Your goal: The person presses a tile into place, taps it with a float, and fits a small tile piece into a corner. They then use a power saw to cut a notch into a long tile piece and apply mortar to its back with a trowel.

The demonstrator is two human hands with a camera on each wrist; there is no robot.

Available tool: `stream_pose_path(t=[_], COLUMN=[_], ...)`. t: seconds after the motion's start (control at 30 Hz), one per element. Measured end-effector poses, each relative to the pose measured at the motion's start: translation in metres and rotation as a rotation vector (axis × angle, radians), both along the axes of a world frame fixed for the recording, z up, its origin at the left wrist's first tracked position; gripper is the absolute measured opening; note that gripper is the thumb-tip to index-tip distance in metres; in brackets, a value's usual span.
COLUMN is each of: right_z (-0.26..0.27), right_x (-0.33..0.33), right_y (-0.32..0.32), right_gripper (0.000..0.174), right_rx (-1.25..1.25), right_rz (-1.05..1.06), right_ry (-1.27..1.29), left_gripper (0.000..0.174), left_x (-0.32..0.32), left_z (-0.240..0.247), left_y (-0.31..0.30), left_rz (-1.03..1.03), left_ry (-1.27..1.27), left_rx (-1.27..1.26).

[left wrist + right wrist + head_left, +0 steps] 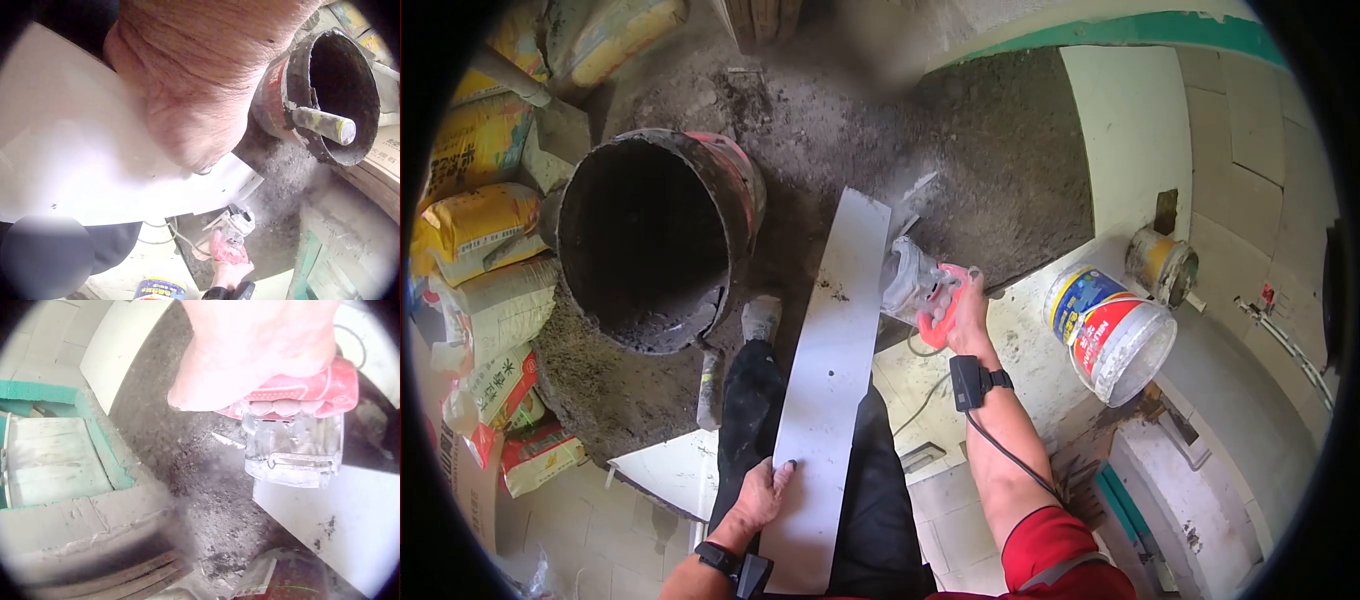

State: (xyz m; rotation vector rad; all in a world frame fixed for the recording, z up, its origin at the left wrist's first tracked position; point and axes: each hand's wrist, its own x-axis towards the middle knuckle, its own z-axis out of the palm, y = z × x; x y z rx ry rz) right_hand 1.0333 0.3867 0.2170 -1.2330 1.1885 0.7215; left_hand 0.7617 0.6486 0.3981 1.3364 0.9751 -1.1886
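A long white tile strip [828, 330] slants away between the person's legs, with crumbs of dirt near its far end. The left hand [762, 494] grips its left edge near the body, thumb on top; the other fingers are mostly hidden. In the right hand [970, 312] is a corded tile cutter [915, 285] with a red body and a dusty grey guard. The cutter sits beside the strip's right edge near the far end. Close up in the right wrist view, the cutter's guard [294, 464] overlaps the strip [331, 515].
A large mortar-caked bucket [745, 185] stands at left, a dusty handle [709, 390] beside it. Stacked bags [485, 225] line the left side. At right lie a white paint bucket [1115, 335] and a smaller pot [1162, 265]. Rough dirt [1010, 150] covers the floor ahead.
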Motion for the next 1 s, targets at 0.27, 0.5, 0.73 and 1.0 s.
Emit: stream_pose_path(t=[0.27, 0.5, 0.73, 1.0], right_z=[-0.014, 0.013, 0.026, 0.038], right_x=[-0.016, -0.013, -0.016, -0.022], right_y=[-0.023, -0.009, 0.001, -0.001], right_gripper=[0.052, 0.054, 0.050, 0.050], right_rx=[0.076, 0.066, 0.010, 0.018], right_rz=[0.127, 0.091, -0.024, 0.005], right_ry=[-0.051, 0.003, -0.001, 0.000], left_gripper=[0.052, 0.052, 0.050, 0.053], left_x=[0.003, -0.002, 0.005, 0.000], left_z=[0.001, -0.003, 0.000, -0.002], left_y=[0.002, 0.004, 0.005, 0.005], left_rz=[0.006, -0.030, 0.030, 0.000], left_ry=[-0.010, -0.010, 0.009, -0.006], left_rx=[-0.005, -0.005, -0.034, -0.007])
